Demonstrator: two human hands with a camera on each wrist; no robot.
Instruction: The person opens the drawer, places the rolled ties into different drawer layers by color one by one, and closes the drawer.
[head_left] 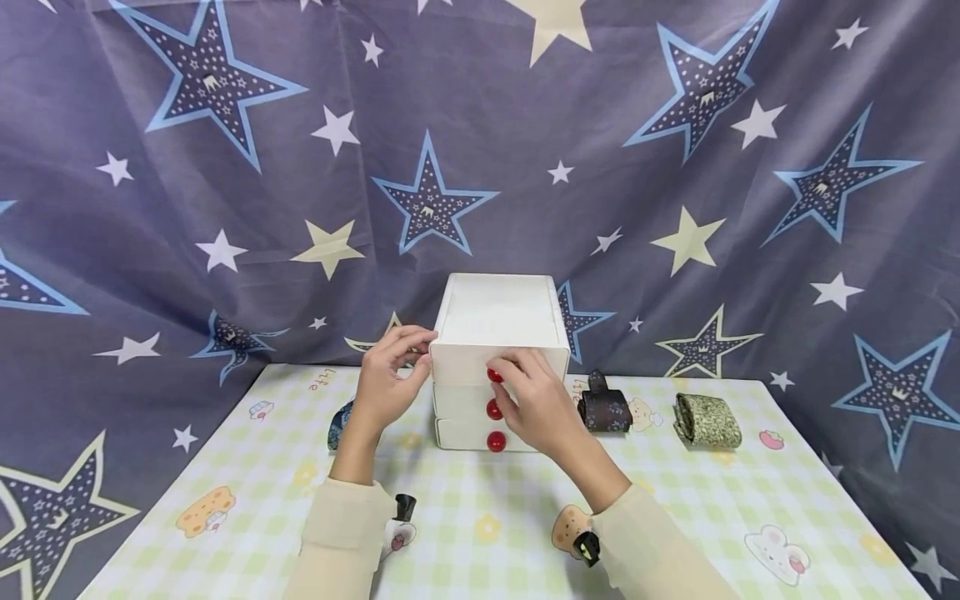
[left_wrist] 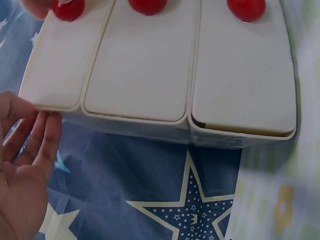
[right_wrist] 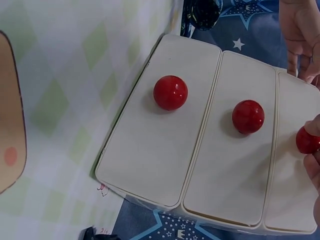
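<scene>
A white three-drawer box (head_left: 498, 308) with round red knobs stands on the table, all drawers closed or nearly so. My right hand (head_left: 536, 396) pinches the top drawer's red knob (right_wrist: 306, 141) between thumb and fingertips. At the box's upper left corner, my left hand (head_left: 393, 375) rests its fingers against the side wall. The left wrist view shows those fingers (left_wrist: 47, 137) laid fairly straight along the side. Below the held knob are the middle knob (right_wrist: 248, 116) and the bottom knob (right_wrist: 170, 92), both untouched.
Right of the box lie a dark floral folded bundle (head_left: 606, 410) and a green patterned rolled bundle (head_left: 707, 421). A dark blue patterned item (head_left: 339, 425) sits to the left, partly behind my left arm. A starry curtain (head_left: 480, 167) hangs behind the checked tablecloth (head_left: 450, 533).
</scene>
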